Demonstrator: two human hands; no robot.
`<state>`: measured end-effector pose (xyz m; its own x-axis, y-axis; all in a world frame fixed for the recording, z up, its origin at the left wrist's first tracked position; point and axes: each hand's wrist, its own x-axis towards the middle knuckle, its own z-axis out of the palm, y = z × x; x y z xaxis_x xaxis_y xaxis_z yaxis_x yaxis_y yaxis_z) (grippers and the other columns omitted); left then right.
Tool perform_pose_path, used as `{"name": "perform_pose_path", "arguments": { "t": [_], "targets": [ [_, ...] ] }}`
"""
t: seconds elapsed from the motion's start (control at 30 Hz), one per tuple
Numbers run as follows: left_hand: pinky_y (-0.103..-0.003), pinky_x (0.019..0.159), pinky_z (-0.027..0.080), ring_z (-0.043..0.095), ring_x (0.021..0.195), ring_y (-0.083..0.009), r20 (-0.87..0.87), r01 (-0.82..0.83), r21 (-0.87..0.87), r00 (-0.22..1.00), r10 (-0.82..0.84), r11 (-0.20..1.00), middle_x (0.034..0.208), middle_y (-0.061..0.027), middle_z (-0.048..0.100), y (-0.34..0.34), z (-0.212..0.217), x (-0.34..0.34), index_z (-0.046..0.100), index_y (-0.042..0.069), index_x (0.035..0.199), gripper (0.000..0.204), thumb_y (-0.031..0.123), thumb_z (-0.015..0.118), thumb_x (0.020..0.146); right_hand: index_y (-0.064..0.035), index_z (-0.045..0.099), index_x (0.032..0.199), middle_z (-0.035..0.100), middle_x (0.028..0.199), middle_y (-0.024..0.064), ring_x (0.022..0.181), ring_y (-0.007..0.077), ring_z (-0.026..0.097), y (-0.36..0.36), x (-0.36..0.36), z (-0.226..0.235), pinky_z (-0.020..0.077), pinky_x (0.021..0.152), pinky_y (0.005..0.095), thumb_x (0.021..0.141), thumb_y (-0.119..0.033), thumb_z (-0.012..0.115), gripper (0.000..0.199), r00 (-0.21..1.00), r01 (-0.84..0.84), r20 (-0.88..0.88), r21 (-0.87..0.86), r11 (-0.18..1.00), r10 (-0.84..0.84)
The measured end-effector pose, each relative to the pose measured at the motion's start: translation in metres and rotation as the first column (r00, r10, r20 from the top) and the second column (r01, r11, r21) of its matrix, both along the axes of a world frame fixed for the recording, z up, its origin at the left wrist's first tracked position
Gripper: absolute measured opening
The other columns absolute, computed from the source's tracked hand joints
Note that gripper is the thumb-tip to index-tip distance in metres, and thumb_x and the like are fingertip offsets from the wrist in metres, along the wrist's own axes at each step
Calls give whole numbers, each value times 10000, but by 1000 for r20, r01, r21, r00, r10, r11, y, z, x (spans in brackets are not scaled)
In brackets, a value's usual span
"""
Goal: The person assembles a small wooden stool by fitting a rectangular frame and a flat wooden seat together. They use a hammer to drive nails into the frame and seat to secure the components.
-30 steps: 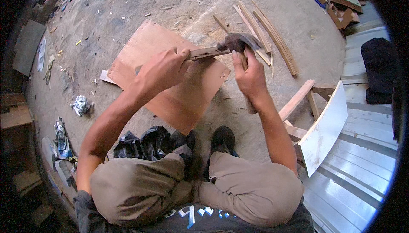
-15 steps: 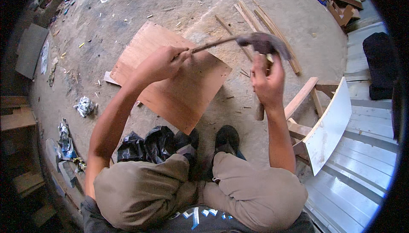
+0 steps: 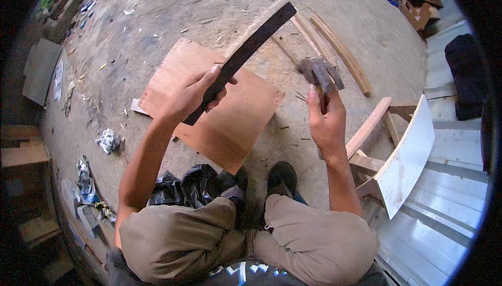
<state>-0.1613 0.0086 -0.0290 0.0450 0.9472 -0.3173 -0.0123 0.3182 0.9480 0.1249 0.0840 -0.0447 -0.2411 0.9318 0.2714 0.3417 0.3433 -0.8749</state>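
My left hand (image 3: 201, 91) is closed around a dark, flat strip of wood (image 3: 256, 41), held slanting with its far end up and to the right. Below the strip lies a square plywood panel (image 3: 230, 124), with small marks or holes near its edges. In my right hand (image 3: 328, 124) is a claw hammer (image 3: 320, 71), gripped just under its head; the fingers and wrist hide most of the handle. The hammer head is close to the strip's right side but apart from it.
Several thin wooden strips (image 3: 342, 50) lie on the concrete floor beyond the hammer. A wooden frame with a white panel (image 3: 408, 155) stands at right, beside metal sheeting (image 3: 444, 197). Black plastic (image 3: 196, 184) sits by my left shoe; crumpled foil (image 3: 108, 140) lies farther left.
My left hand has turned the strip, so its broad dark face now shows instead of its narrow edge. The hammer has dropped slightly, still in my right hand.
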Motion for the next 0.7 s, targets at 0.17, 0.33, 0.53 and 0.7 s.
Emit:
{"name": "perform_pose_path", "arguments": {
  "t": [0.17,0.33,0.53,0.7],
  "targets": [
    [-215,509,398,453,575,-57,-3,-27,37,1000,27,999,711,32,477,-7,1,4,619,38,1117,497,431,323,1051,43,600,1027,645,726,126,654,233,641,31,15,7,510,627,356,851,-236,724,352,914,30,393,-308,951,98],
    [-219,561,382,436,615,-64,-89,27,85,996,-19,996,702,44,457,-12,-10,16,598,51,1133,465,422,330,1051,21,564,956,610,728,51,566,128,603,8,4,-14,528,482,285,923,-321,668,358,994,-85,-104,-492,866,39],
    [-223,618,365,409,687,-73,-161,13,150,987,11,989,768,39,416,-16,-31,40,555,58,1143,386,366,338,1060,-6,489,1052,635,792,85,499,113,565,-6,-31,-1,466,418,257,946,-358,617,389,950,-100,-311,-378,920,-24],
    [-270,709,416,487,771,-123,-428,82,179,904,2,980,839,-17,483,-24,-22,52,510,50,1192,334,309,347,1058,-24,496,997,592,746,53,451,79,498,-6,-38,-3,397,380,242,937,-364,632,371,964,-30,-260,-323,946,-58]
  ]
}}
